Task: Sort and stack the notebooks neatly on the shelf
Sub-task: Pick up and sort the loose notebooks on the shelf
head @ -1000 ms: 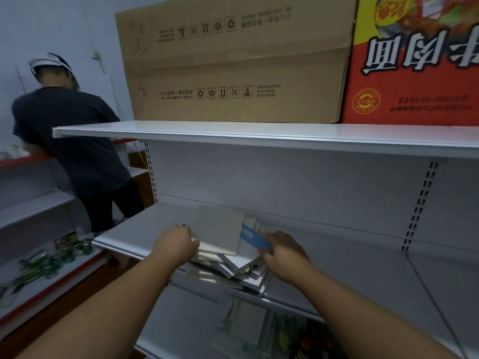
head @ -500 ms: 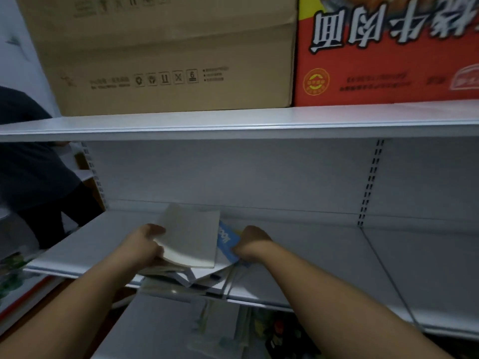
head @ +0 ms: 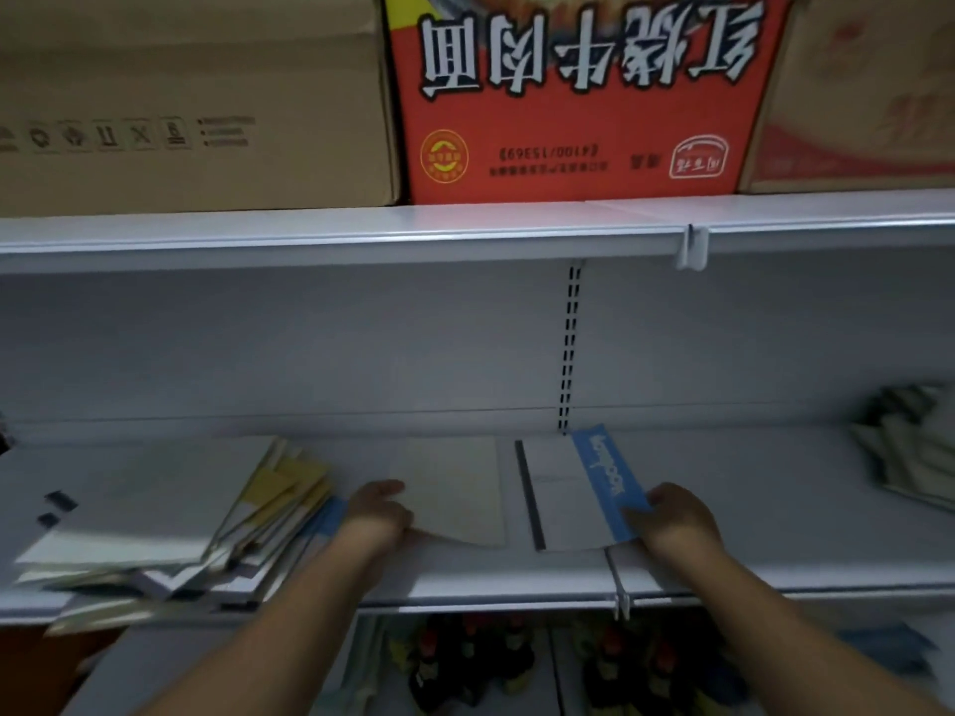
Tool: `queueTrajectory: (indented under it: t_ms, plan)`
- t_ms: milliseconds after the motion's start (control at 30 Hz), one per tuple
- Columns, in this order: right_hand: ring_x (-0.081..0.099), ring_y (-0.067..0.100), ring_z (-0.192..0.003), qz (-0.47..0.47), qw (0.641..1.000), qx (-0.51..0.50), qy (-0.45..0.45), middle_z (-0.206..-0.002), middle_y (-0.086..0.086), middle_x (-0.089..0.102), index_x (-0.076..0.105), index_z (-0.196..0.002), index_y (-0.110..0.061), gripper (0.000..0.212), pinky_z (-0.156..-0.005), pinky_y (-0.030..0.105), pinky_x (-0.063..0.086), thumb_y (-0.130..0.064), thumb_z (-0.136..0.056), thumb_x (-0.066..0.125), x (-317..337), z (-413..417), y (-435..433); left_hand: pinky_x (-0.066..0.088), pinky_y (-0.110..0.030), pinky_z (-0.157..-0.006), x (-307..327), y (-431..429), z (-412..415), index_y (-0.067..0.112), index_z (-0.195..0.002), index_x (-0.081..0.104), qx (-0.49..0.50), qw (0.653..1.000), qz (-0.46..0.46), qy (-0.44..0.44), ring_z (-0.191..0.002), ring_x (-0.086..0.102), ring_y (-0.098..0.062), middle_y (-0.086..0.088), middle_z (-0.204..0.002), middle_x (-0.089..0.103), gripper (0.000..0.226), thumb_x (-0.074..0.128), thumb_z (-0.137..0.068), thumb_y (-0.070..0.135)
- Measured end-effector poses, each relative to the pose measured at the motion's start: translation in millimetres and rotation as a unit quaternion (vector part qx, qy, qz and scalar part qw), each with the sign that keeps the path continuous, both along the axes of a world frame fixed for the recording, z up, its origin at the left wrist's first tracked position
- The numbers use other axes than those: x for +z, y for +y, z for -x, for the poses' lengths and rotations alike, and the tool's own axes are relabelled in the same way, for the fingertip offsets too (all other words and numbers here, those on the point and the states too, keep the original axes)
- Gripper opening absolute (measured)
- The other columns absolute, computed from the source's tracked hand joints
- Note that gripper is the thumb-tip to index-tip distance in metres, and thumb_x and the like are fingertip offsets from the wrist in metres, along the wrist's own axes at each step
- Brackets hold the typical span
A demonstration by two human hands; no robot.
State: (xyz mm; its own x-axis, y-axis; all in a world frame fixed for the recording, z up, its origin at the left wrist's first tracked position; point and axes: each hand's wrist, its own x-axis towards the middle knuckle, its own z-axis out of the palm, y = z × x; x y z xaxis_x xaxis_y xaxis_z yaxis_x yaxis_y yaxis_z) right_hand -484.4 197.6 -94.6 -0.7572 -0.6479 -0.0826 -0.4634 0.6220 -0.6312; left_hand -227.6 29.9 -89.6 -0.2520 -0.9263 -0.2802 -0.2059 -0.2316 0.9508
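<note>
A messy pile of notebooks [head: 155, 519] lies at the left of the white shelf [head: 465, 576], several fanned out over its front edge. My left hand [head: 380, 514] grips the near left corner of a plain pale notebook [head: 455, 488] lying flat on the shelf. My right hand [head: 672, 519] holds the near right edge of a grey notebook with a blue band and a black spine [head: 573, 493]. The two notebooks lie side by side, a small gap between them.
The upper shelf [head: 362, 235] carries a brown carton [head: 196, 95], a red noodle box [head: 579, 95] and another carton [head: 858, 90]. More notebooks or papers [head: 909, 452] lie at the far right. Bottles [head: 465, 658] stand on the shelf below.
Both hands have carried one notebook each to the right, away from the pile, and laid them apart on the shelf. The view has turned right; the person at the left is out of sight.
</note>
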Motion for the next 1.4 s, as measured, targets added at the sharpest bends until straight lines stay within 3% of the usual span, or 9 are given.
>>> queueTrajectory:
  t_ms: [167, 267, 500, 567, 733, 967, 1033, 1167, 1400]
  plan:
    - [0.057, 0.024, -0.094, -0.127, 0.987, 0.006, 0.100, -0.110, 0.009, 0.053, 0.054, -0.106, -0.018, 0.044, -0.062, 0.026, 0.038, -0.050, -0.078, 0.058, 3.4, -4.9, 1.9, 0.046, -0.024, -0.085, 4.6, 10.0, 2.0, 0.009, -0.113, 0.058, -0.055, 0.958, 0.192, -0.206, -0.108, 0.057, -0.029, -0.012, -0.127, 0.052, 0.038, 0.063, -0.076, 0.003]
    - [0.056, 0.027, -0.106, -0.065, 0.990, 0.070, 0.105, -0.123, 0.011, 0.050, 0.052, -0.121, -0.018, 0.047, -0.076, 0.030, 0.044, -0.047, -0.084, 0.056, 18.6, -36.8, -33.1, 0.037, -0.014, -0.083, 30.8, -0.2, -32.4, 0.009, -0.107, 0.064, -0.080, 0.918, 0.291, -0.257, -0.113, 0.055, -0.023, -0.008, -0.124, 0.057, 0.032, 0.064, -0.077, 0.016]
    - [0.055, 0.014, -0.085, 0.068, 0.941, 0.331, 0.017, -0.087, -0.006, 0.057, 0.065, -0.090, -0.023, 0.011, -0.069, 0.022, 0.039, -0.029, -0.085, 0.057, 46.2, -203.0, -146.6, 0.033, -0.037, -0.107, 58.7, -69.8, -204.7, 0.011, -0.127, 0.053, 0.065, 0.787, 0.291, -0.540, -0.130, 0.037, -0.033, -0.017, -0.143, 0.040, 0.053, 0.059, -0.082, 0.038]
    - [0.056, 0.018, -0.087, 0.048, 0.924, 0.378, 0.030, -0.077, -0.006, 0.054, 0.058, -0.071, -0.028, 0.015, -0.059, 0.025, 0.038, -0.030, -0.085, 0.054, 48.7, -241.4, -175.2, 0.046, -0.039, -0.097, 54.5, -70.5, -238.0, 0.010, -0.120, 0.055, 0.072, 0.795, 0.235, -0.555, -0.112, 0.051, -0.030, -0.015, -0.125, 0.052, 0.052, 0.055, -0.082, 0.045]
    - [0.054, 0.029, -0.115, -0.040, 0.922, 0.379, 0.067, -0.130, 0.013, 0.055, 0.052, -0.123, -0.007, 0.050, -0.089, 0.030, 0.045, -0.041, -0.088, 0.051, 44.9, -285.2, -220.5, 0.048, -0.024, -0.063, 58.1, -62.4, -259.8, 0.014, -0.112, 0.057, 0.070, 0.832, 0.214, -0.507, -0.055, 0.055, -0.006, 0.006, -0.072, 0.057, 0.041, 0.058, -0.083, 0.042]
    - [0.060, 0.031, -0.070, 0.001, 0.954, 0.290, -0.073, -0.065, 0.014, 0.054, 0.042, -0.054, -0.006, 0.021, -0.050, 0.031, 0.047, -0.006, -0.074, 0.047, 48.6, -271.2, -226.8, 0.058, -0.041, -0.075, 86.7, -74.1, -240.4, 0.006, -0.114, 0.047, 0.057, 0.939, 0.112, -0.321, -0.089, 0.063, -0.036, -0.015, -0.097, 0.058, 0.037, 0.060, -0.081, 0.010]
    - [0.066, 0.036, -0.067, 0.046, 0.960, 0.239, -0.136, -0.071, 0.024, 0.061, 0.049, -0.063, -0.002, 0.011, -0.060, 0.046, 0.058, -0.002, -0.074, 0.044, 48.4, -250.3, -208.4, 0.060, -0.039, -0.052, 93.9, -70.5, -214.0, 0.008, -0.108, 0.044, 0.052, 0.981, 0.056, -0.179, -0.082, 0.061, -0.036, -0.016, -0.093, 0.055, 0.025, 0.054, -0.086, 0.002]
    - [0.059, 0.024, -0.048, 0.182, 0.942, 0.060, -0.274, -0.081, 0.017, 0.056, 0.045, -0.073, -0.011, 0.019, -0.047, 0.031, 0.053, 0.006, -0.082, 0.048, 40.2, -167.6, -148.7, 0.056, -0.029, -0.039, 87.0, -53.9, -138.0, 0.003, -0.099, 0.051, 0.009, 0.998, 0.001, 0.069, -0.076, 0.056, -0.031, -0.015, -0.089, 0.056, 0.015, 0.045, -0.090, -0.007]
    - [0.065, 0.035, -0.071, 0.192, 0.953, -0.152, -0.177, -0.085, 0.021, 0.062, 0.053, -0.080, -0.009, 0.007, -0.068, 0.044, 0.059, -0.004, -0.078, 0.058, 5.9, -34.5, -51.9, 0.051, -0.022, -0.034, 21.6, -17.8, -1.0, -0.003, -0.085, 0.054, -0.021, 0.992, -0.069, 0.103, -0.067, 0.052, -0.026, -0.013, -0.084, 0.055, 0.019, 0.037, -0.090, -0.011]
